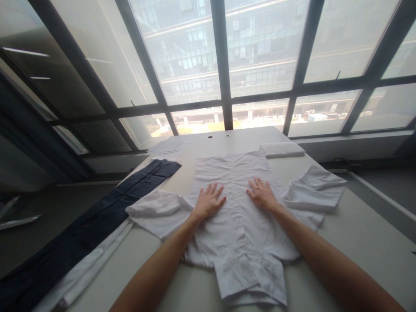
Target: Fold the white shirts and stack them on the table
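A white garment lies spread on the white table, with one sleeve out to the left and the other out to the right. Its nearest part, by the table's front, looks folded over in layers. My left hand rests flat on the left half of the cloth, fingers spread. On the right half my right hand lies flat too, its fingers apart. Neither hand grips anything. Small wrinkles run down the middle between the hands.
Dark trousers stretch along the table's left side, beside a strip of white cloth. White sheets lie at the back left, a folded white cloth at the back right. Large windows stand behind the table.
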Demonstrator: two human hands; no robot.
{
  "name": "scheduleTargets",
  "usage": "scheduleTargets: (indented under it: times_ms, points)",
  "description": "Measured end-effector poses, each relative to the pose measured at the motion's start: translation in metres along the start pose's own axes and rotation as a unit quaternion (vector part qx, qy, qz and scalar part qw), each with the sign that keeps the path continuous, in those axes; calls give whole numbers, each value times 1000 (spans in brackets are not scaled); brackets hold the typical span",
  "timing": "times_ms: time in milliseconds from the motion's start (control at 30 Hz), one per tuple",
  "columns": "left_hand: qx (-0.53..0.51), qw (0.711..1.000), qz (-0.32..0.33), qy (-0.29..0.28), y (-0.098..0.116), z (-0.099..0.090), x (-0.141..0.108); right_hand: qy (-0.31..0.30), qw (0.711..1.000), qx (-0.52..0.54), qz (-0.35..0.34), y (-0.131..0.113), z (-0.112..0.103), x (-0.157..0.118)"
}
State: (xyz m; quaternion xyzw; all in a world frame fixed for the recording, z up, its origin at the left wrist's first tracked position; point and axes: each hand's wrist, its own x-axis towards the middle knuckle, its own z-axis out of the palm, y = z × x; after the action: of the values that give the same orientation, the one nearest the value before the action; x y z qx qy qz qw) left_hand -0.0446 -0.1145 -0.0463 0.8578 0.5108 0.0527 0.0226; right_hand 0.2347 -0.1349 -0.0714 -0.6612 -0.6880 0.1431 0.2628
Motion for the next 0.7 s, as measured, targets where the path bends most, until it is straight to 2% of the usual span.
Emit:
scheduleTargets:
  times_ms: [367,700]
  points:
    - [22,1000,-14,-14,4,-4,-1,-45,989,-143,12,-12,-10,-3]
    - [18,1000,-11,-10,3,-3,-1,-44,986,-160,12,-12,-10,-3]
